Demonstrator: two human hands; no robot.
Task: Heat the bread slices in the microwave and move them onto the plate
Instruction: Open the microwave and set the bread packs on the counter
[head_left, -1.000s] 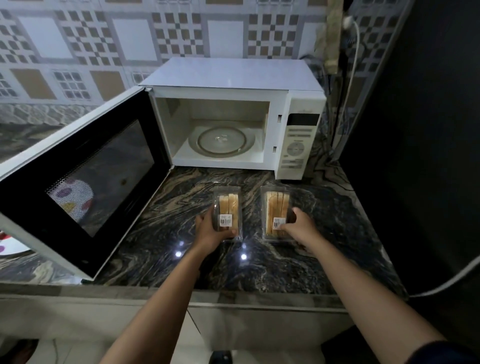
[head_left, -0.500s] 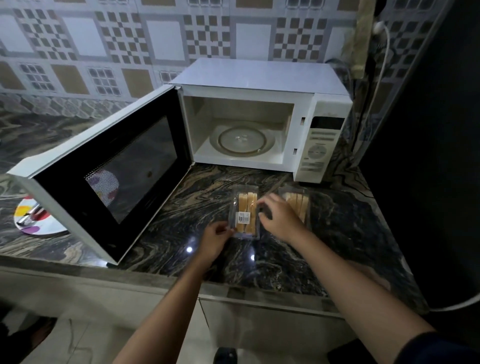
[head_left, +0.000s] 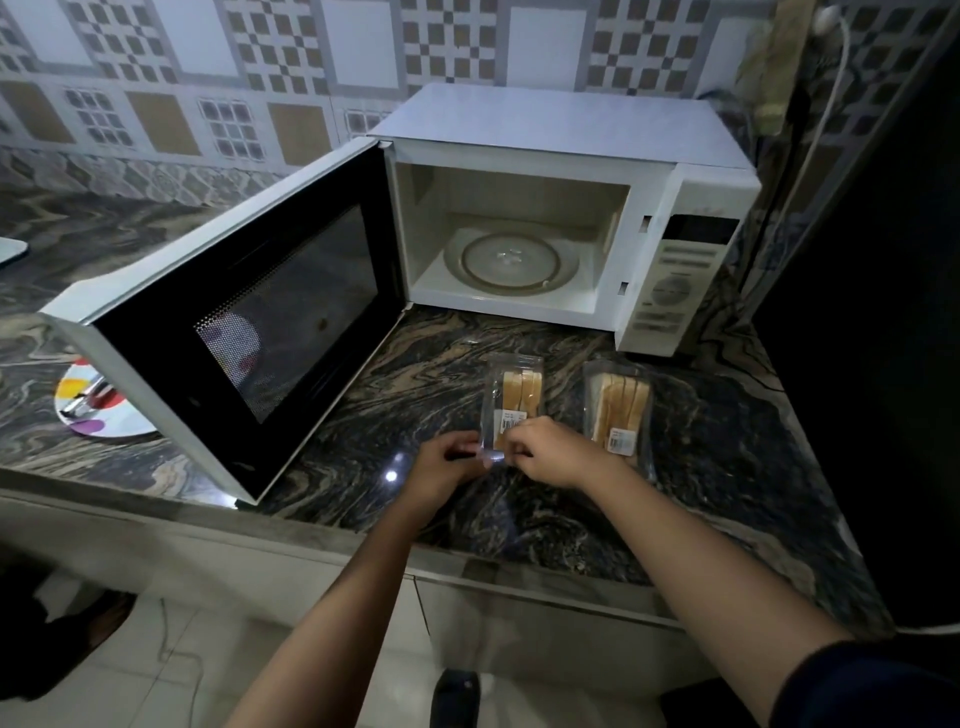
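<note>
Two clear plastic packs of bread slices lie on the dark marble counter in front of the white microwave (head_left: 566, 156). My left hand (head_left: 447, 465) and my right hand (head_left: 548, 452) both pinch the near end of the left bread pack (head_left: 514, 395). The right bread pack (head_left: 621, 410) lies untouched beside it. The microwave's door (head_left: 249, 322) stands wide open to the left, and its glass turntable (head_left: 511, 260) is bare. A colourful spotted plate (head_left: 98, 410) sits on the counter behind the open door, partly hidden by it.
A metal utensil lies on the plate. A white cable (head_left: 826, 98) runs down the wall to the right of the microwave. A dark surface (head_left: 872, 312) bounds the counter on the right. The counter's front edge (head_left: 311, 540) is close below my hands.
My right hand left the right pack and came over to the left pack, which both hands now pinch at its near end. The view has shifted to the left, showing more of the plate.
</note>
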